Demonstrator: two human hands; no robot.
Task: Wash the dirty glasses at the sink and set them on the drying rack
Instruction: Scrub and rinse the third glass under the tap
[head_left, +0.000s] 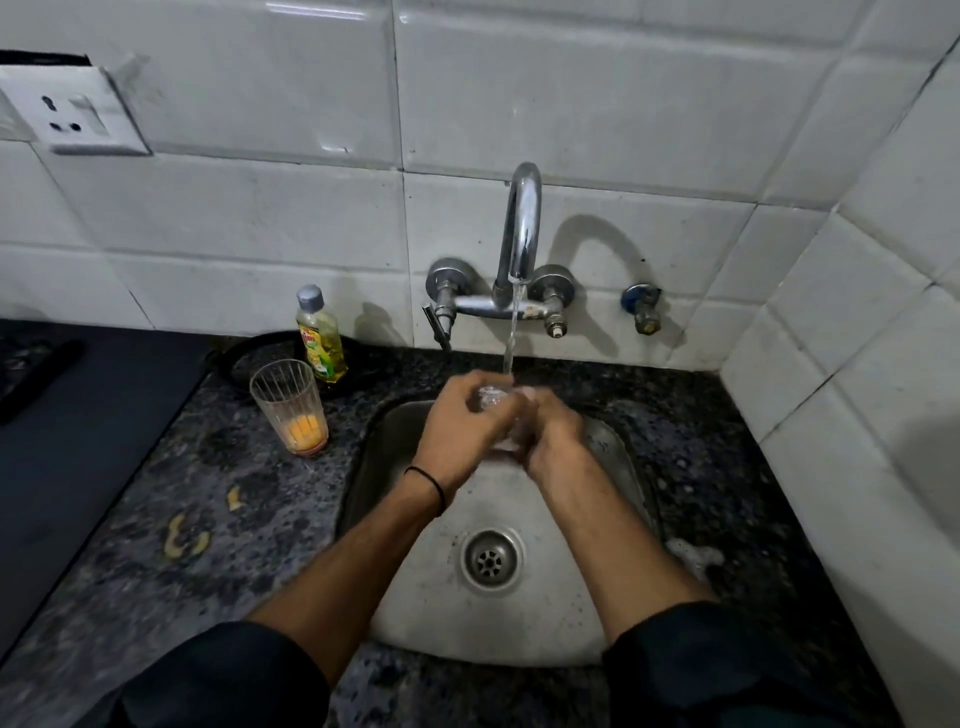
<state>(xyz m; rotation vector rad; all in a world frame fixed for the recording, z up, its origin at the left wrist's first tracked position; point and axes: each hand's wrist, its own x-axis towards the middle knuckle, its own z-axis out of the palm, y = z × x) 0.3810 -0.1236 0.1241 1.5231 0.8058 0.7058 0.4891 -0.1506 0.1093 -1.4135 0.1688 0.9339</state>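
- Clear glass (491, 400) at centre frame, over the sink (519, 512), directly under the water stream (511, 338) from the tap (522, 228).
- Left hand (462, 421) grip: fingers curled round the glass from the left. Right hand (550, 431) grip: curled round it from the right; fingertips hidden.
- Long axis roughly up-and-down in frame, between the palms; mouth end not discernible.
- Second glass (289, 405) upright on the counter (234, 519), left of the sink, well apart from the grip; nearer the left hand.
- Drying rack not in view; direction of set-down unknown.
- Materials: held glass transparent, wet, likely slippery. Second glass ribbed, tapered, orange residue at bottom. Sink dull steel, scuffed. Counter dark speckled stone, with yellowish peel scraps (179, 535) at lower left.
- Yellow-green soap bottle (321, 338) just behind the second glass; white foam (696, 556) on the sink's right edge.
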